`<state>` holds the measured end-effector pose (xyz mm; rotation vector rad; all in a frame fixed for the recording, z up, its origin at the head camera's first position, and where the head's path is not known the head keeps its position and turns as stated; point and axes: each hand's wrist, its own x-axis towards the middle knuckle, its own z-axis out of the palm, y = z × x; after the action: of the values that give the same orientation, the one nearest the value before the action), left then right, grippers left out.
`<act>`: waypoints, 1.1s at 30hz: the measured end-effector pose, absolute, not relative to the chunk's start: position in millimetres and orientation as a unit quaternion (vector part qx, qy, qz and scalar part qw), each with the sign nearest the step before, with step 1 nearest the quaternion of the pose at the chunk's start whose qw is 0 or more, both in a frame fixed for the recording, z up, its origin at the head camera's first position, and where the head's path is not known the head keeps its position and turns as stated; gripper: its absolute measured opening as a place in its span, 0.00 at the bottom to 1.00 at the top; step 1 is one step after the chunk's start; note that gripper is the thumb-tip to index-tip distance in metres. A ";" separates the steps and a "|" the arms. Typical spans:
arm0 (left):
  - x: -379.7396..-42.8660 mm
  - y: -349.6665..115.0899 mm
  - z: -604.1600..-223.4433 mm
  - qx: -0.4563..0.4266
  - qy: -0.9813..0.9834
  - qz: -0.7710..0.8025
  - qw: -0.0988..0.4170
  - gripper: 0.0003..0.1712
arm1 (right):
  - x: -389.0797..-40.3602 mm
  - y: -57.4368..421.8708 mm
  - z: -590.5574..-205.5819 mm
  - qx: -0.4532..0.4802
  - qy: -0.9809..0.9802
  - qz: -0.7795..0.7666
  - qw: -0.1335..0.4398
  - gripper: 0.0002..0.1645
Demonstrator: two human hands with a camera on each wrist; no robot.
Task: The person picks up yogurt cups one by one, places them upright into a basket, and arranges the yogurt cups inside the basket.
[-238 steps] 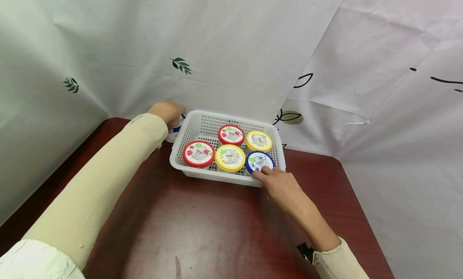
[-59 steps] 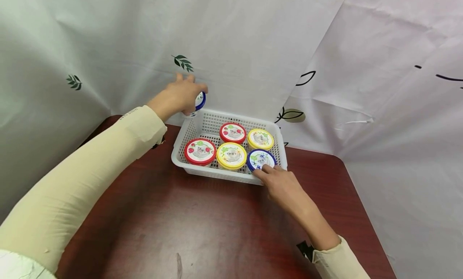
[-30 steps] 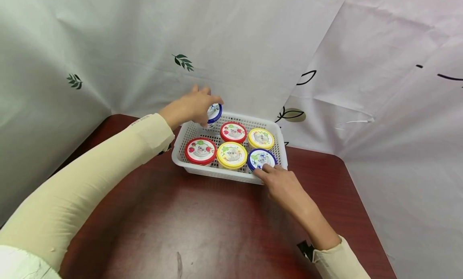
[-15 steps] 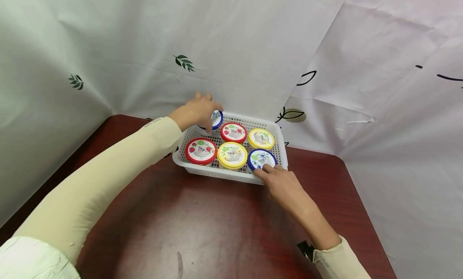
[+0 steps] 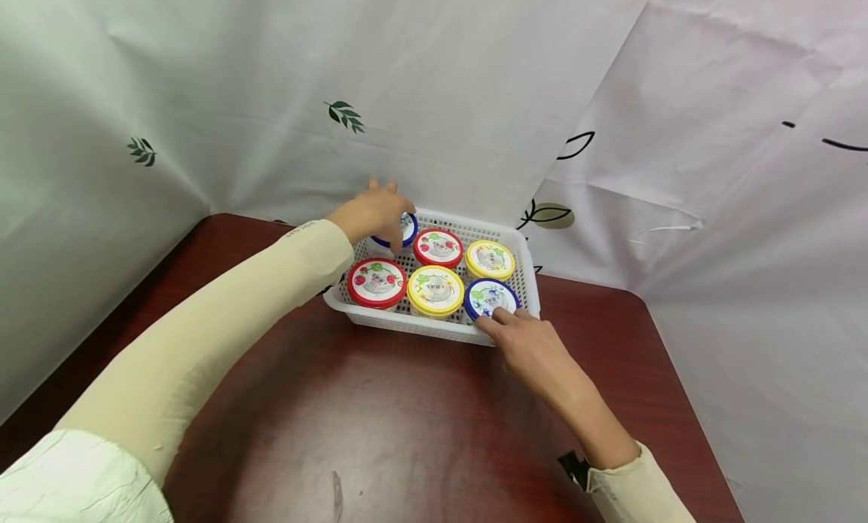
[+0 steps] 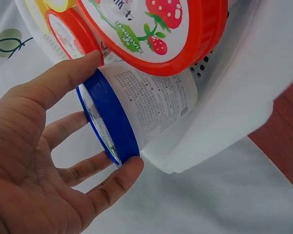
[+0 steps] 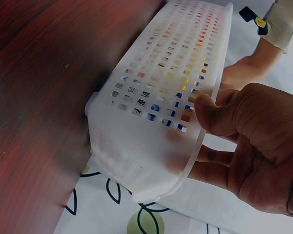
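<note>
A white plastic basket (image 5: 407, 325) holds round tubs with printed lids. My left hand (image 5: 375, 212) is at its back left corner and spans the lid of a blue-lidded tub (image 6: 154, 100). In the left wrist view, thumb and a fingertip touch opposite edges of that blue lid, while the other fingers are spread. The tub sits beside a red-lidded tub (image 5: 438, 248). My right hand (image 5: 532, 350) pinches the basket's front right rim, thumb outside and fingers inside in the right wrist view. Just by its fingertips is another blue-lidded tub (image 5: 490, 297).
Another red-lidded tub (image 5: 376, 283) stands front left in the basket. Two yellow-lidded tubs, one at the front (image 5: 435, 291) and one at the back (image 5: 490, 260), fill the middle and right. The dark red table (image 5: 420, 417) ends at a pale patterned cloth (image 5: 461, 101) behind the basket.
My left hand has brought the blue-lidded tub from outside the basket's left end, over the rim, and down into the back left corner. The right hand has stayed on the front right rim.
</note>
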<state>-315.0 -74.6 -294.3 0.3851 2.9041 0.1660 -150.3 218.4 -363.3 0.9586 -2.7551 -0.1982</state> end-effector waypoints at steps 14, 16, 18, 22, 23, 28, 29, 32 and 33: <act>-314.0 -68.1 -300.5 0.123 0.984 0.059 0.115 0.52 | -145.8 220.2 -361.2 0.326 -0.936 -0.068 0.116 0.22; -314.2 -68.3 -299.8 0.121 0.984 0.062 0.116 0.53 | -145.7 220.3 -361.0 0.326 -0.935 -0.068 0.119 0.22; -314.1 -68.7 -298.9 0.121 0.984 0.062 0.113 0.53 | -145.8 220.3 -360.9 0.327 -0.935 -0.068 0.121 0.21; -314.7 -69.1 -297.9 0.131 0.984 0.060 0.105 0.53 | -145.5 220.6 -361.6 0.324 -0.937 -0.066 0.116 0.21; -314.7 -69.1 -297.9 0.132 0.984 0.061 0.104 0.53 | -145.3 220.5 -361.9 0.323 -0.937 -0.065 0.115 0.22; -314.4 -68.4 -298.7 0.134 0.984 0.059 0.097 0.52 | -142.9 220.0 -362.9 0.324 -0.937 -0.065 0.113 0.23; -314.4 -68.1 -298.8 0.135 0.985 0.058 0.095 0.52 | -142.2 220.0 -362.8 0.325 -0.937 -0.064 0.115 0.23; -313.4 -67.3 -299.3 0.136 0.986 0.057 0.083 0.52 | -141.0 219.8 -362.1 0.326 -0.936 -0.064 0.119 0.22; -313.0 -67.1 -299.3 0.136 0.986 0.057 0.080 0.52 | -140.8 219.6 -361.8 0.327 -0.935 -0.064 0.120 0.22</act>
<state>-313.0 -67.1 -299.3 0.4061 2.9488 0.1708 -140.8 219.6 -361.8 0.9566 -2.7319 -0.1861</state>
